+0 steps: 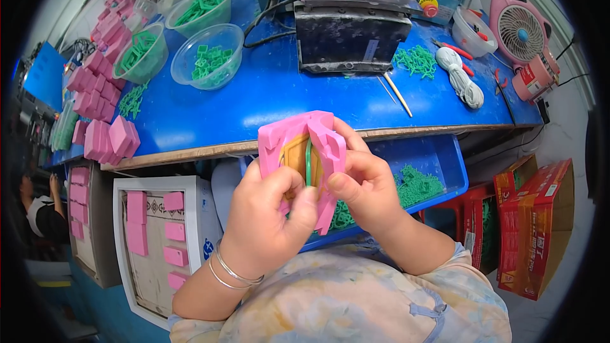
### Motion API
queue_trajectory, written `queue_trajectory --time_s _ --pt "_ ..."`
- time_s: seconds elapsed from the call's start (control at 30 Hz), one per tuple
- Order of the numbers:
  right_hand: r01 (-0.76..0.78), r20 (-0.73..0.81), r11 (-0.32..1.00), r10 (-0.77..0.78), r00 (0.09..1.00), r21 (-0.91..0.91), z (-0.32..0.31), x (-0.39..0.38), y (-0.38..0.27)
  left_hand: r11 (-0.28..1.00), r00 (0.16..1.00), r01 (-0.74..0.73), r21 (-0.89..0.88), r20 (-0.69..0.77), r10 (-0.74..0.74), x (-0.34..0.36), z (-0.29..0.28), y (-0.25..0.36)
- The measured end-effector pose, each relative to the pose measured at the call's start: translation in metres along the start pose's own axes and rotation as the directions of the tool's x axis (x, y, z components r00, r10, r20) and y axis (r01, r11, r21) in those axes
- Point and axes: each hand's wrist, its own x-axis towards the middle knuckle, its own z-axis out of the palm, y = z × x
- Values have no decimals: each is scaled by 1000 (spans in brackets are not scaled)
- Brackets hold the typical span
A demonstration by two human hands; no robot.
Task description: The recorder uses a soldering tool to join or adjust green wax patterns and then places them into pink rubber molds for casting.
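Both hands hold a pink rubber mold (277, 142) in front of me, above the drawer's edge. The mold is bent apart, and its tan inner face (293, 154) shows. A thin green wax piece (309, 160) stands upright in the gap. My left hand (267, 206) is closed on the mold's lower left part, its thumb and forefinger meeting at the green piece's lower end. Whether they pinch that piece I cannot tell. My right hand (368, 187) grips the right flap, thumb in front and fingers partly hidden behind.
Behind is a blue worktable (267, 101) with a black-fronted machine (346, 41). Clear bowls (206, 79) of green pieces and stacked pink molds (101, 92) stand left. A blue drawer (454, 165) with green bits lies below; a pink fan (520, 32) and red carton (530, 235) are right.
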Motion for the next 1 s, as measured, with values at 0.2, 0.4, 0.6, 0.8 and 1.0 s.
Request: queue_trajectory --time_s 0.2,0.4,0.6,0.8,1.0 --pt "7 -4 995 -8 1000 -98 -6 2 8 999 999 8 39 42 -10 -1 -1 -10" --pt "-267 -20 908 289 957 323 -5 12 -11 980 988 157 -125 26 -155 -8 -13 -33" --pt "-301 -46 793 381 924 529 -20 28 -9 658 913 10 -753 -261 -312 7 -37 -29" --pt "-184 -57 671 321 945 718 -44 52 3 504 793 312 -805 -71 -605 97 -111 -107" --pt "-271 72 584 340 938 765 -42 54 8 804 728 330 -495 -409 -551 207 -165 -194"
